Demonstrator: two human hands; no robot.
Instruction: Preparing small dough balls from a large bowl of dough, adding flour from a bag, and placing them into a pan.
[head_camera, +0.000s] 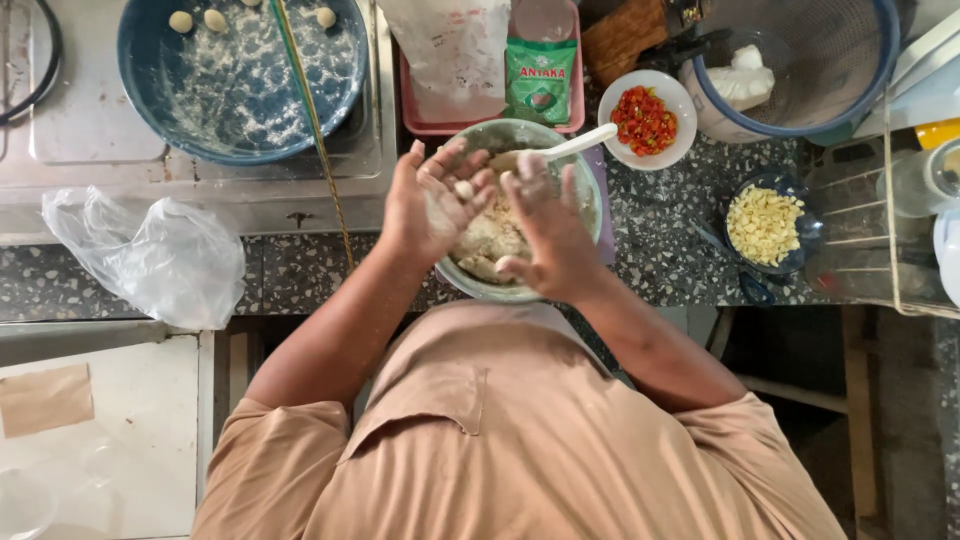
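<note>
Head view: left hand (432, 200) was open, palm up, with a small dough ball (463, 189) on it; right hand (548, 232) was open too, fingers flat beside the ball, holding nothing. Both hung over a mixing bowl (590, 195) of dough on the speckled bench (660, 240). White spoon (580, 143) stood in the bowl. Blue pan (240, 75) held finished balls; chopped chili bowl (645, 120) and plastic bag (150, 255) sat near.
</note>
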